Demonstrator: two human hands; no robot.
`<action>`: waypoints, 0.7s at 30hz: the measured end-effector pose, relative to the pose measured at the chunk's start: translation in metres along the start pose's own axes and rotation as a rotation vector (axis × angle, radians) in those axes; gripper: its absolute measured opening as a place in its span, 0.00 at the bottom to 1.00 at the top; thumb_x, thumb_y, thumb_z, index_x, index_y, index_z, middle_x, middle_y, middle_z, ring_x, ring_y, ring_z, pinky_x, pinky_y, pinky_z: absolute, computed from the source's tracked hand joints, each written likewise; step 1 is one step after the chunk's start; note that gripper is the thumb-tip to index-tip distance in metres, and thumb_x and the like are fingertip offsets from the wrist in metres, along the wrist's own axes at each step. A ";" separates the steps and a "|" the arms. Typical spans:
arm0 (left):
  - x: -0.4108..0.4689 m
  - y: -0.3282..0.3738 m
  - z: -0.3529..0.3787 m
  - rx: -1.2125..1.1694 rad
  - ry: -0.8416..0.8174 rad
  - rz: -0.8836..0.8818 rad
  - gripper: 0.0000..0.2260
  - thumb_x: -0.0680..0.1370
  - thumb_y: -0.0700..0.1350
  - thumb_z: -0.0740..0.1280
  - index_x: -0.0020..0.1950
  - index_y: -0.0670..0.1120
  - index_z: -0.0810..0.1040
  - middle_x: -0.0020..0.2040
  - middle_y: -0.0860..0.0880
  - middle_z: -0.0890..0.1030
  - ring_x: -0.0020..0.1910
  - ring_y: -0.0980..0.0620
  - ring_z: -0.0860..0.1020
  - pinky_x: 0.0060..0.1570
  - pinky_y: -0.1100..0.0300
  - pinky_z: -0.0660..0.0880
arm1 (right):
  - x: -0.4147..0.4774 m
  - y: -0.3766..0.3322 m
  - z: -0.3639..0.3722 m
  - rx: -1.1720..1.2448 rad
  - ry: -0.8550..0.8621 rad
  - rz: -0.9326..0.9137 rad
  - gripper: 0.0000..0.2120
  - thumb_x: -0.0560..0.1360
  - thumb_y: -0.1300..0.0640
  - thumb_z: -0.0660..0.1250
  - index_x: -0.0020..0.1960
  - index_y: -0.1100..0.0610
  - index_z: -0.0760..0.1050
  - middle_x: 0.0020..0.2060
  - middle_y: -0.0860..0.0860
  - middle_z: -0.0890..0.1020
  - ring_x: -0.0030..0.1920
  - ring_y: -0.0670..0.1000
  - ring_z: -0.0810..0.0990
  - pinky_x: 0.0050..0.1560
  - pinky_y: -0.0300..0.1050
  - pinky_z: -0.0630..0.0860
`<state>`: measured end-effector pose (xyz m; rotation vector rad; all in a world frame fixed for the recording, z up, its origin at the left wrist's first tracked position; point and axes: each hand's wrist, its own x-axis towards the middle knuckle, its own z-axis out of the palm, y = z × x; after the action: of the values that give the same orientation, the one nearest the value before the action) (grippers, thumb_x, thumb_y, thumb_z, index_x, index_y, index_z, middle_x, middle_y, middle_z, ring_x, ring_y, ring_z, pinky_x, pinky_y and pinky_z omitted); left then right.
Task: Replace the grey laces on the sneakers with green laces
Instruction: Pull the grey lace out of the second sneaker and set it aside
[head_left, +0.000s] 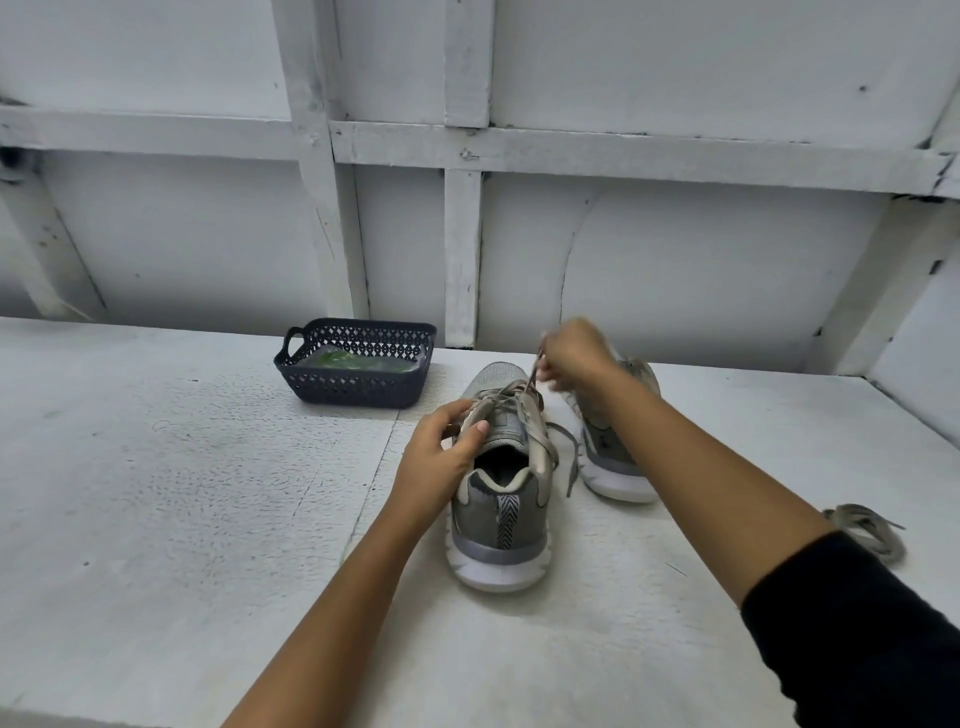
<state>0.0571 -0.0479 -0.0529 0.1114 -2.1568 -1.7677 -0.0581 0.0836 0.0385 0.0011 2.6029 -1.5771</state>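
Observation:
A grey sneaker (498, 519) stands heel toward me at the table's middle, its grey lace (540, 441) loosened. My left hand (441, 452) grips the shoe's left collar beside the tongue. My right hand (571, 353) is raised above the toe and pinches a strand of that lace, pulling it up. A second grey sneaker (613, 462) stands to the right, partly hidden by my right forearm. A loose grey lace (867, 530) lies on the table at the right. Green laces (353, 362) in a clear wrapper lie in a dark basket (358, 389).
The basket stands at the back of the white table (156, 493), left of the shoes. A white panelled wall with beams rises right behind the table. The table's near edge runs along the bottom left.

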 end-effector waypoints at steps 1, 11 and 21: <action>0.000 0.000 0.000 0.000 -0.010 0.003 0.14 0.73 0.52 0.68 0.58 0.51 0.79 0.57 0.49 0.79 0.56 0.52 0.77 0.61 0.51 0.73 | 0.005 -0.006 -0.008 0.067 0.083 -0.028 0.11 0.81 0.61 0.54 0.42 0.62 0.71 0.30 0.56 0.75 0.26 0.50 0.75 0.19 0.37 0.71; 0.000 -0.002 0.001 -0.009 -0.013 -0.030 0.20 0.69 0.56 0.66 0.58 0.49 0.80 0.56 0.50 0.80 0.56 0.53 0.78 0.62 0.50 0.73 | -0.007 0.019 0.002 -0.307 -0.276 0.067 0.15 0.78 0.55 0.65 0.37 0.63 0.70 0.30 0.57 0.75 0.28 0.53 0.74 0.30 0.45 0.76; 0.003 -0.006 -0.001 0.009 -0.019 -0.015 0.12 0.77 0.46 0.67 0.60 0.48 0.79 0.56 0.51 0.80 0.57 0.54 0.77 0.62 0.53 0.73 | 0.009 -0.003 -0.013 0.103 0.098 -0.035 0.14 0.78 0.65 0.60 0.34 0.63 0.70 0.27 0.56 0.72 0.24 0.51 0.70 0.24 0.41 0.72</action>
<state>0.0536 -0.0505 -0.0584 0.1145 -2.1827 -1.7744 -0.0678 0.0929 0.0465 0.0420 2.6031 -1.7650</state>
